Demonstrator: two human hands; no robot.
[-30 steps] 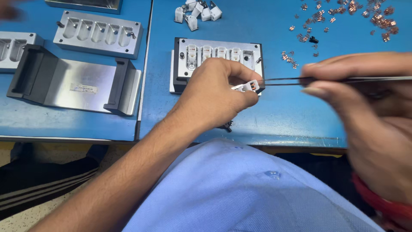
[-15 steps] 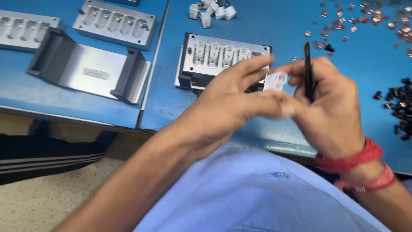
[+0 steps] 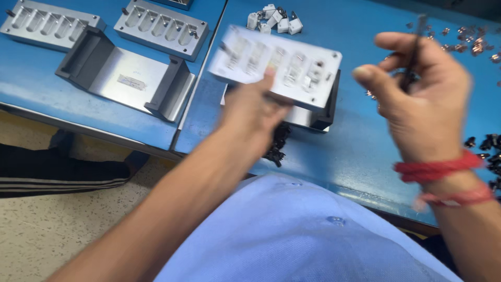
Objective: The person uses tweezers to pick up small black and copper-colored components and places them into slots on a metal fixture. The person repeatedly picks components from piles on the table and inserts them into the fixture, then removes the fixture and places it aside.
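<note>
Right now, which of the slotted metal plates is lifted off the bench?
The slotted plate gripped by the left hand, blurred, above the dark base. The other two plates lie flat at far left.

Bare blue tabletop (image 3: 360, 151) open between the left hand (image 3: 255, 112) and right hand (image 3: 422, 99), lifted slotted plate (image 3: 276, 65) blocking above left hand, white parts pile (image 3: 274, 18) beyond it, metal bracket (image 3: 125, 78) left, small dark parts (image 3: 488, 143) crowding right of right hand.

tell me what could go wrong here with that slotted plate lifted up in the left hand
The left hand holds the slotted metal plate tilted above its dark base, so any small parts in its slots could slide out. The right hand pinches tweezers close by; the tips could knock the plate.
</note>
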